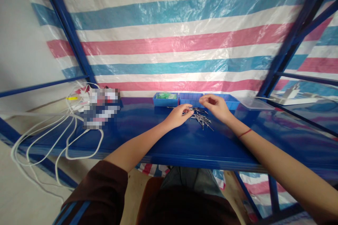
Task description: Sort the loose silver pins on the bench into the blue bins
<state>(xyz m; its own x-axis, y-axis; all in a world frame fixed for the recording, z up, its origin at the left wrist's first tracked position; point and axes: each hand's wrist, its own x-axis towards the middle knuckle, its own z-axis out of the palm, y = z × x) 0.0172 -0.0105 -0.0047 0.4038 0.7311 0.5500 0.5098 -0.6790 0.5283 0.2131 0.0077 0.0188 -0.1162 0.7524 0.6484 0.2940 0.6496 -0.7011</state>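
Note:
Thin metal pins [202,120], like nails or rivets, lie in a loose pile on the blue tabletop [158,144]. At the pile's left edge is my left hand [180,115], its fingers curved and the thumb a little apart from them. Some pins show in and behind that gap; whether any is touched cannot be made out. My right hand [215,107] hovers at the pile's upper right, in front of the blue bins, fingertips drawn together. Whatever is between them is too small to see. Behind the hands stand a middle blue bin [190,95] and a right blue bin [232,102].
A left blue bin [165,102] holds green and clear packaging. White cables [71,140] loop over the table's left end, beside a blurred-out item [101,109]. A clear plastic lid [255,103] and a white power strip [295,96] lie right. Blue frame posts [286,42] flank a striped sheet.

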